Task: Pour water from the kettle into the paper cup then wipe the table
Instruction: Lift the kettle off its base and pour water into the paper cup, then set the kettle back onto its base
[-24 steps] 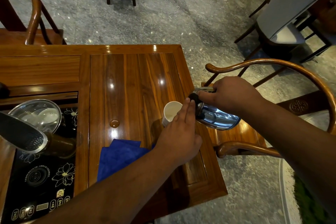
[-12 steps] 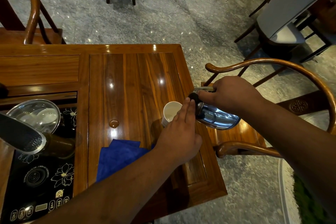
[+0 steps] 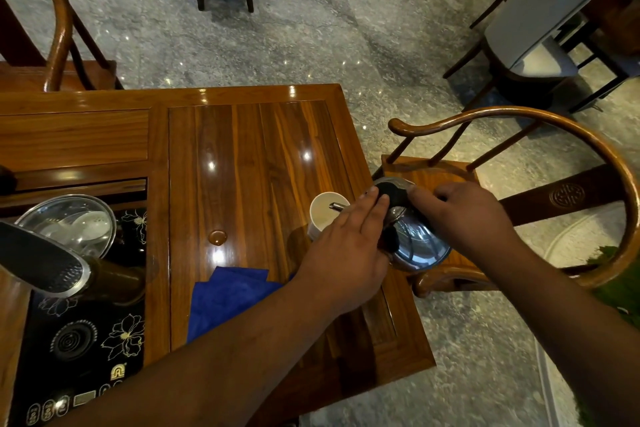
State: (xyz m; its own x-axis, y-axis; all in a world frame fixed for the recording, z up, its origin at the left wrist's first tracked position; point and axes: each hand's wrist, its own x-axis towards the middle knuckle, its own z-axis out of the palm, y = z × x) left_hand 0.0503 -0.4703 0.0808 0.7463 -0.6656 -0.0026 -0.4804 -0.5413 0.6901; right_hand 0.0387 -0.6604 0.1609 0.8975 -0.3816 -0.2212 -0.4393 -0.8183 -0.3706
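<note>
Two hands meet at the steel kettle [image 3: 417,246] beside the paper cup [image 3: 323,213]: right hand [image 3: 465,218] clamped on it, left hand [image 3: 346,253] flat, fingers extended against it; no legible writing.

The steel kettle [image 3: 417,243] is tipped by the right hand [image 3: 464,218], its spout over the paper cup [image 3: 323,213]. Its lid is steadied by the left hand [image 3: 346,253].

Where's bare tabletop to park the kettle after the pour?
Free: the far panel of the table, beyond the cup, and the strip left of the cup around the droplet. Crowded: near right corner, with both hands, the kettle and the blue cloth.
</note>
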